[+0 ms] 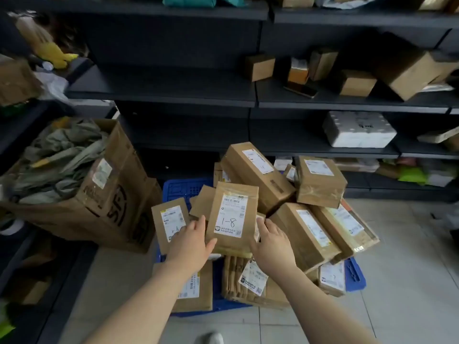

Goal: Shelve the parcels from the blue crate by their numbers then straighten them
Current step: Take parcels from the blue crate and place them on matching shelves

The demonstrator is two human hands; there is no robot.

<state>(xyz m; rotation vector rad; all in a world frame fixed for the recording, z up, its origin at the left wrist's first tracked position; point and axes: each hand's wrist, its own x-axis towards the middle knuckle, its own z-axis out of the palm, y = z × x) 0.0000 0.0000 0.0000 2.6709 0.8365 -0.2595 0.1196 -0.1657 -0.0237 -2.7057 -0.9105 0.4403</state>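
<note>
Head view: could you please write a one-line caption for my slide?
Left hand grips the parcel marked 1-8 over the heaped blue crate, right hand at its other edge, dark shelves behind.

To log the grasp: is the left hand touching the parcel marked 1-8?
Touching. Head view: the left hand grips the 1-8 parcel at its left edge, thumb on front.
</note>
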